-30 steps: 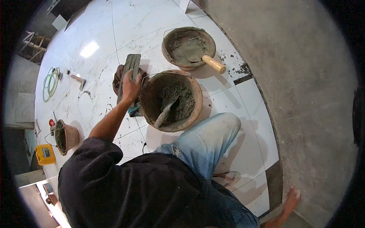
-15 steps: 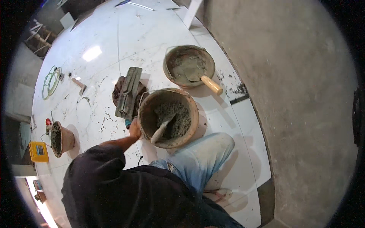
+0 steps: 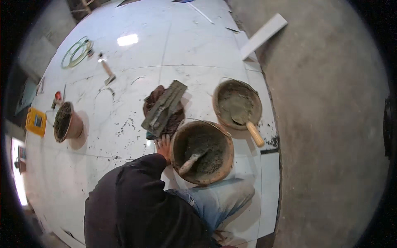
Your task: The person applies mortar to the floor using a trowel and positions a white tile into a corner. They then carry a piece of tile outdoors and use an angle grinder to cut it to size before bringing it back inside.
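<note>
My left hand (image 3: 163, 147) is open, its fingers spread, at the left side of a clay-coloured bucket (image 3: 226, 165). Whether its palm rests on the tile or the bucket's wall, I cannot tell. Crumbly grey mortar (image 3: 211, 159) fills the bucket's lower part, and a trowel (image 3: 189, 164) with a caked handle stands tilted in it. Just beyond my fingertips, a long mortar-coated float (image 3: 164, 108) lies across a dark brown cloth (image 3: 155, 97) in a round container. My right hand is out of view.
A second bucket (image 3: 216, 108) holds wet mortar and a wooden-handled trowel (image 3: 255, 134). At left are a small bucket (image 3: 75, 126), a yellow box (image 3: 36, 121), a hammer-like tool (image 3: 108, 72) and a coiled hose (image 3: 73, 56). A white board (image 3: 264, 36) leans on the grey wall (image 3: 326, 124).
The view has turned and shifted, so the buckets and float appear farther right and lower. My left hand, partly hidden behind the bucket earlier, now shows its spread fingers beside it.
</note>
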